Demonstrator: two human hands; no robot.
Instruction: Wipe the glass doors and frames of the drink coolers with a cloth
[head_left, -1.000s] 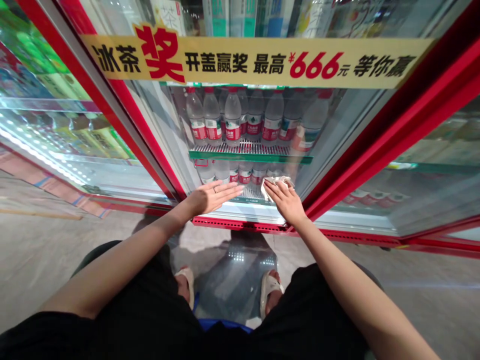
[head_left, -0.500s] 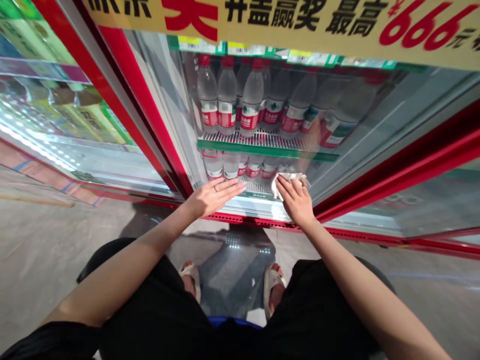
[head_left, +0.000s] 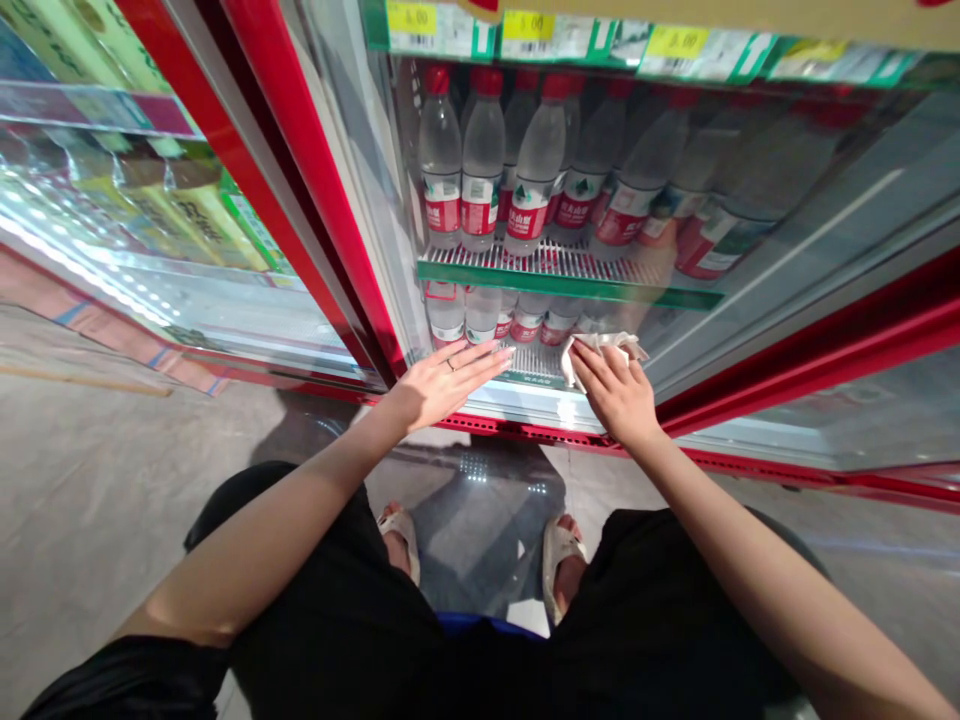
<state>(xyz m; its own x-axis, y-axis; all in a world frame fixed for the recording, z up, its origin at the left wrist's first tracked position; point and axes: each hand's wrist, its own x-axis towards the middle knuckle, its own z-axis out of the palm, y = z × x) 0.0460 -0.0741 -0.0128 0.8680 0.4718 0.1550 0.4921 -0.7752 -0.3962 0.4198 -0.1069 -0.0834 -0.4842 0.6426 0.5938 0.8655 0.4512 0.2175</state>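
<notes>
My right hand [head_left: 619, 393] presses a crumpled white cloth [head_left: 576, 362] against the lower part of the glass fridge door [head_left: 517, 392]. Part of the cloth sticks out past the fingertips, and the rest is hidden under the fingers. To the left, my left hand [head_left: 442, 386] is stretched flat with straight fingers and a ring on one of them. It lies at the glass near the door's bottom edge; whether it touches cannot be told. Behind the glass, water bottles [head_left: 529, 190] with red caps and red-and-white labels stand on a wire shelf, with more below.
Red door frames [head_left: 322, 170] slant along both sides. Another lit fridge with yellow-labelled drinks [head_left: 214, 225] stands at left. Price tags [head_left: 574, 32] line the shelf above. Both sandalled feet [head_left: 561, 560] rest on the grey floor [head_left: 97, 480] below.
The view has tilted down and shifted, so the yellow banner has mostly left the top and price tags show larger. Both hands keep nearly the same pose, the right still on the cloth.
</notes>
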